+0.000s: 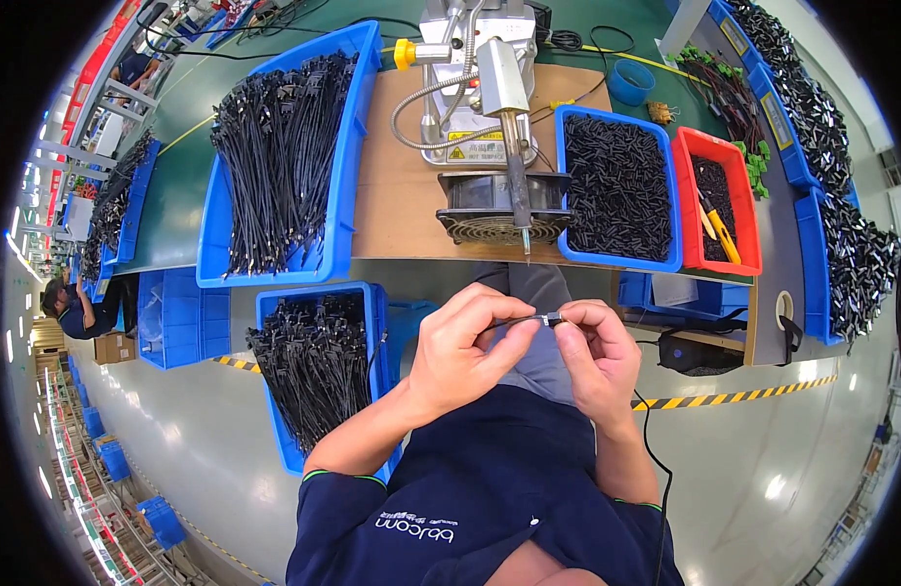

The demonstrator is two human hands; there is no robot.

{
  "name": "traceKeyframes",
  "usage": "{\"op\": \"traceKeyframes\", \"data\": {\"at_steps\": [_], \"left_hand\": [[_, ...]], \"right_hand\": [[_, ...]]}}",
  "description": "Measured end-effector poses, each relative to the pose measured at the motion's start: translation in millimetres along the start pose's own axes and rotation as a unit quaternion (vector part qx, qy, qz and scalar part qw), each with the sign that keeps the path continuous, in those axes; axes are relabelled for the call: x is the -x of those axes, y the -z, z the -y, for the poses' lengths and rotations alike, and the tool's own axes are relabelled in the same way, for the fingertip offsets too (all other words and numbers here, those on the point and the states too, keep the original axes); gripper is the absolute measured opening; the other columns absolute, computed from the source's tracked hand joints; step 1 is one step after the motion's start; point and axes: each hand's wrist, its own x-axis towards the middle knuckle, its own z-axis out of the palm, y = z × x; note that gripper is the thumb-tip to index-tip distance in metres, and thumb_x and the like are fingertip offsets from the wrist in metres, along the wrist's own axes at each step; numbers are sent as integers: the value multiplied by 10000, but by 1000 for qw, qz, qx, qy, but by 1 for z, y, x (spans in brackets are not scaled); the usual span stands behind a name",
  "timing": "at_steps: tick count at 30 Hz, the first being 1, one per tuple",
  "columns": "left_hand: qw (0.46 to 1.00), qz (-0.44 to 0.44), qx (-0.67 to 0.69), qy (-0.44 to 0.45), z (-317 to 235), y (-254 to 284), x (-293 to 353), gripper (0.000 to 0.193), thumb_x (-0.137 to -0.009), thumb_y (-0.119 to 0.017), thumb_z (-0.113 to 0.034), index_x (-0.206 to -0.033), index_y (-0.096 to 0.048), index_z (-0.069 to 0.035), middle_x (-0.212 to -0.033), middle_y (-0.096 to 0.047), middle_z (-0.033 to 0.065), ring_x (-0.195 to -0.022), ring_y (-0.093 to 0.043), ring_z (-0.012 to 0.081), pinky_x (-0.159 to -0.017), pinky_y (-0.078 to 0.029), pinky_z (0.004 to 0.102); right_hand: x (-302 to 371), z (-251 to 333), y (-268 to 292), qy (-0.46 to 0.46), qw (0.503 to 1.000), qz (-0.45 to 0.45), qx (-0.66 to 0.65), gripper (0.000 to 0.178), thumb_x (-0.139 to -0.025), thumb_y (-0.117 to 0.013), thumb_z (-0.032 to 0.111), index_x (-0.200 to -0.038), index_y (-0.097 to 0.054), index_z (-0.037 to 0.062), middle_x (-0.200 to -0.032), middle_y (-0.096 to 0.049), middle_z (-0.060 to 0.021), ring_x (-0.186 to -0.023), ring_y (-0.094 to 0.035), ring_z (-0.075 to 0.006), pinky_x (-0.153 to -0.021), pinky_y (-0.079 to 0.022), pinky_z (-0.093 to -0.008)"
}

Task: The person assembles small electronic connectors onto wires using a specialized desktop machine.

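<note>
In the head view, a thin black cable with a small silver-and-black connector (550,319) lies between the two hands. At its eight o'clock, the left hand (460,352) pinches the cable between thumb and fingers; at four o'clock, the right hand (599,365) grips the connector's far end at its fingertips. A square black fan (470,227) stands at eleven o'clock on the table (392,205).
</note>
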Motion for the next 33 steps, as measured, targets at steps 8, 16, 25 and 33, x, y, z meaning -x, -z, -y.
{"op": "traceKeyframes", "data": {"at_steps": [8,16,25,33], "left_hand": [[992,29,70,97,2,-5,4,112,-925,-792,-3,-1012,-730,29,-848,-640,-30,-608,-415,-10,-537,-316,197],[952,60,192,231,7,-8,7,80,-978,-739,-5,-1033,-686,21,-978,-731,30,-786,-588,18,-684,-472,204],[925,74,289,237,10,-4,4,71,-979,-718,24,-1025,-668,4,-1082,-744,80,-956,-666,77,-857,-542,254],[967,32,192,164,8,3,-8,49,-927,-740,-8,-950,-698,4,-751,-655,-46,-637,-451,-11,-555,-382,212]], "right_hand": [[0,-4,0,10,1000,-8,1,147,-1001,-689,-63,-1147,-672,-54,-1145,-653,-67,-899,-583,-44,-749,-482,-181],[1,-7,0,19,1000,-10,-5,156,-1000,-691,-69,-1155,-678,-56,-1157,-660,-78,-925,-596,-56,-764,-489,-186],[1,-8,-1,23,1000,-8,6,204,-998,-683,-84,-1200,-662,-59,-1142,-677,-89,-889,-604,-55,-751,-488,-182],[-2,8,4,29,994,-13,102,112,-1050,-649,25,-1143,-628,-34,-935,-736,-72,-761,-625,-57,-678,-500,-214]]}}
